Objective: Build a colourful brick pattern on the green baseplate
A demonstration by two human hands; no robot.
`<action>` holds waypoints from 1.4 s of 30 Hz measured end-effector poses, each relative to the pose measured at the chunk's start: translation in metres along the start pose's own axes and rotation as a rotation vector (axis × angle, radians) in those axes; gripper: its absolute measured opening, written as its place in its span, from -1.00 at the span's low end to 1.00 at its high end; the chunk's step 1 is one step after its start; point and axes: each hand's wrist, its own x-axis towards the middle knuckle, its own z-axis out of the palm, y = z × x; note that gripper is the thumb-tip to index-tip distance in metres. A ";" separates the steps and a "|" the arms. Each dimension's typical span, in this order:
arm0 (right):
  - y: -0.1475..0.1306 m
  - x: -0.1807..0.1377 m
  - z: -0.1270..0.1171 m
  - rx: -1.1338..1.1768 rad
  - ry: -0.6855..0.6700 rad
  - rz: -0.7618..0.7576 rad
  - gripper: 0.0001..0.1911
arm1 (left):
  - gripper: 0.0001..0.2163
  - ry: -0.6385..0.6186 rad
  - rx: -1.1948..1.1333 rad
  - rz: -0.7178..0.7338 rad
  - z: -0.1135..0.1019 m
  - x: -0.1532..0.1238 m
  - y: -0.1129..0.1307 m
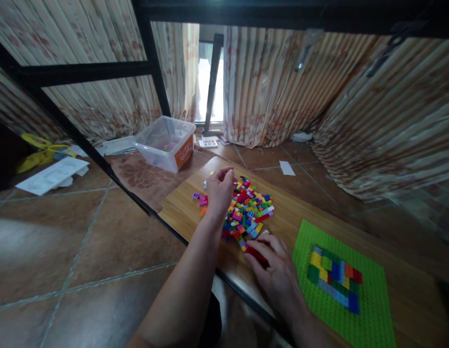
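A pile of small colourful toy building bricks (246,208) lies on the wooden board. Over the pile's left side is my left hand (220,191), its fingers curled together in a pinch; whatever they may hold is hidden. At the near edge of the pile, my right hand (277,266) has its thumb and fingers closed around a red brick (258,254), partly covered by the fingers. To the right of that hand lies a green baseplate (373,290), bearing a flat patch of joined bricks (335,278) in blue, green, yellow and red.
Beyond the board's far left end, a clear plastic tub (155,147) with an orange label stands on a brown mat (132,176). A black metal frame (97,72) crosses the upper left. White foam (52,175) and a paper piece (287,168) lie on the tiles.
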 end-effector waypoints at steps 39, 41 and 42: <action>0.017 0.013 0.012 0.016 0.243 0.146 -0.74 | -0.81 0.182 0.331 -0.022 -0.058 0.032 0.004; 0.013 0.012 0.013 0.017 0.246 0.111 -0.75 | -0.76 0.254 0.250 -0.005 -0.061 0.031 0.009; 0.010 0.012 0.015 0.016 0.245 0.085 -0.76 | -0.74 0.308 0.191 0.008 -0.063 0.030 0.012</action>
